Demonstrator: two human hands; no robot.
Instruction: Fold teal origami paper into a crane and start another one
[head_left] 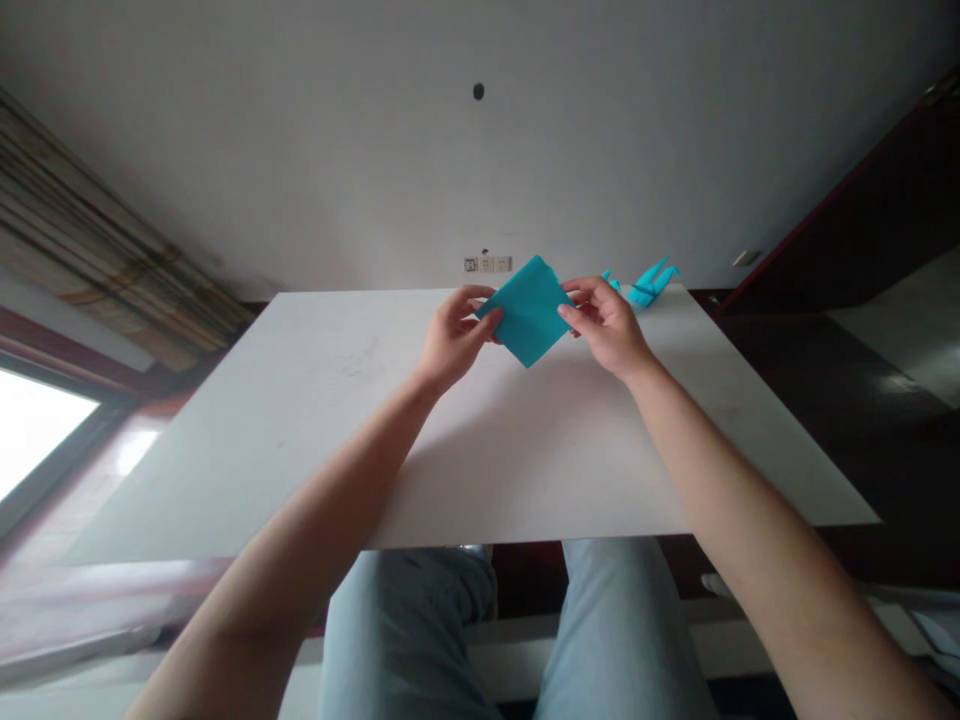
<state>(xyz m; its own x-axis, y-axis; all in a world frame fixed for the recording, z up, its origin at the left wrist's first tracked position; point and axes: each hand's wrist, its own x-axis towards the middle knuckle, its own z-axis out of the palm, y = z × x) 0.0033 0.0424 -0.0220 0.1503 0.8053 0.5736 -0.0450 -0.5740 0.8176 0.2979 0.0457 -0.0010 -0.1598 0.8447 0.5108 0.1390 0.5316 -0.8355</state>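
A blue square of paper (529, 312) is held up above the far half of the table, turned so that its corners point up, down and to the sides. My left hand (460, 335) pinches its left corner, thumb on the near face and fingers behind. At the opposite corner, my right hand (606, 325) grips the paper the same way. Just past my right hand stands a folded blue paper crane (651, 284). Another bit of blue folded paper (609, 279) shows partly behind that hand.
The white table (315, 420) reaches toward a grey wall with sockets (487, 264). A curtain (97, 220) and a bright window (41, 425) are on the left. My knees are below the near edge.
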